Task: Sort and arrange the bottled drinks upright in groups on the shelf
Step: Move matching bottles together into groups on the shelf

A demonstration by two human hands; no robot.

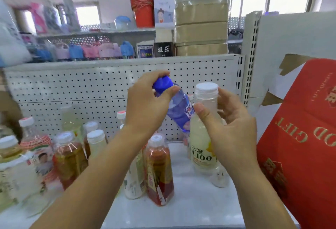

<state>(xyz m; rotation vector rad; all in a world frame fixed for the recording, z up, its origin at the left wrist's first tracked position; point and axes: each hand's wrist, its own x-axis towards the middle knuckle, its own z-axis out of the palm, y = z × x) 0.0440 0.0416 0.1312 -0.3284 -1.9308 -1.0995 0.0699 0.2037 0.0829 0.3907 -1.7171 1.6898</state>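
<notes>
Overhead, from the head camera: a person's two bare hands each hold a drink above a white shop shelf [190,201]. The left hand [147,108] is clenched around the top of a blue bottle [179,112], its fingers [164,75] curled over the blue cap [162,84]; the bottle hangs tilted, cap toward 10 o'clock and base toward 5 o'clock, clear of the shelf. The right hand [231,125] grasps a pale cloudy bottle [202,137] with a white cap [207,87], thumb across its front and the other fingers behind the neck; it is held upright, and whether its base touches the shelf cannot be told. The two bottles touch or nearly touch at mid-height.

At 6 o'clock below the hands, a red-brown tea bottle [160,172] stands beside a cream-white bottle [135,177] on the shelf. At 8 to 9 o'clock a cluster of upright bottles [69,157], amber, pale and red-labelled, crowds the left of the shelf, partly blurred. A white pegboard back panel [91,90] rises behind them. At 3 to 4 o'clock a red gift box [300,146] with gold lettering leans at the shelf's right end. At 12 o'clock, on a farther shelf, a red bucket [142,10] sits next to stacked tan packages [201,21].
</notes>
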